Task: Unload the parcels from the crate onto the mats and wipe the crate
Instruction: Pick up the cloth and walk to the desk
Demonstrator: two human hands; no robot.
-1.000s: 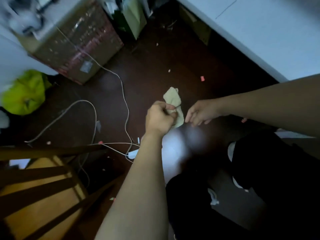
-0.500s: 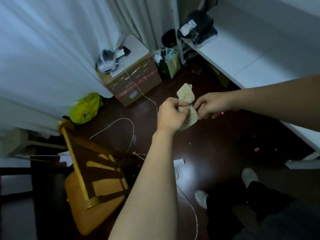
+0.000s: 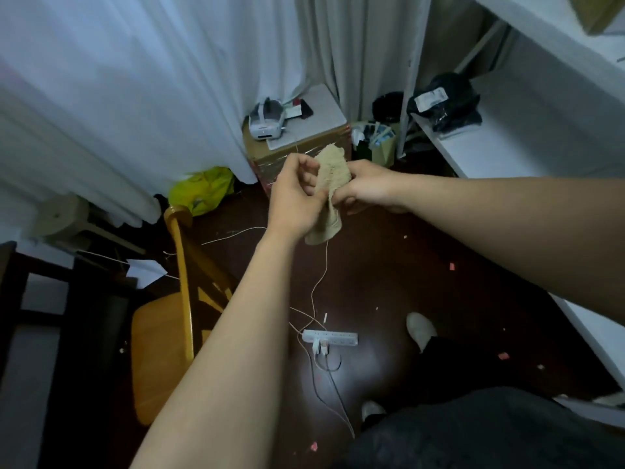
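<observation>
Both hands hold one thing between them. Down-left of my left hand [image 3: 297, 198] I see a wooden chair [image 3: 159, 350]. That hand pinches the beige cloth [image 3: 333, 169] by its left edge; my right hand [image 3: 367, 187] grips the right edge, fingers curled. Right of it runs a white shelf [image 3: 507, 147].

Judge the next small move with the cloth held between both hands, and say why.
Probably pull the cloth open into a flat pad: the left hand and right hand both pinch it while it hangs bunched, and nothing to wipe is in view yet.
</observation>
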